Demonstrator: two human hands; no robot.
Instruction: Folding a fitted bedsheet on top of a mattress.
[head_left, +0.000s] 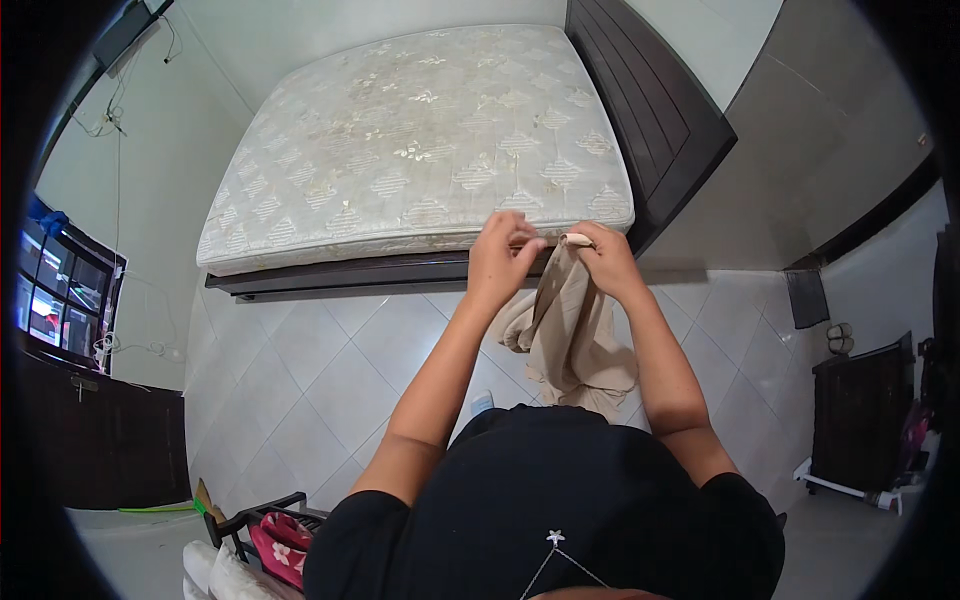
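Observation:
A beige cloth (574, 330) hangs in folds from my right hand (613, 261), pinched near its top edge between thumb and fingers. Its lower part bunches loosely in front of my body, over the tiled floor. Just left of the cloth's top edge is my left hand (501, 259), its fingers curled, with a gap between them and the thumb and nothing seen in it. Beyond both hands lies a bare quilted mattress (420, 150), pale with a floral and diamond pattern and brownish stains.
A dark wooden bed frame (360, 276) carries the mattress, its headboard (645, 105) to the right. Behind me at left stand a black rack (259, 510), a red floral cloth (279, 544) and a green-handled broom (204, 501). Slippers (840, 338) and a dark cabinet (859, 420) are at right.

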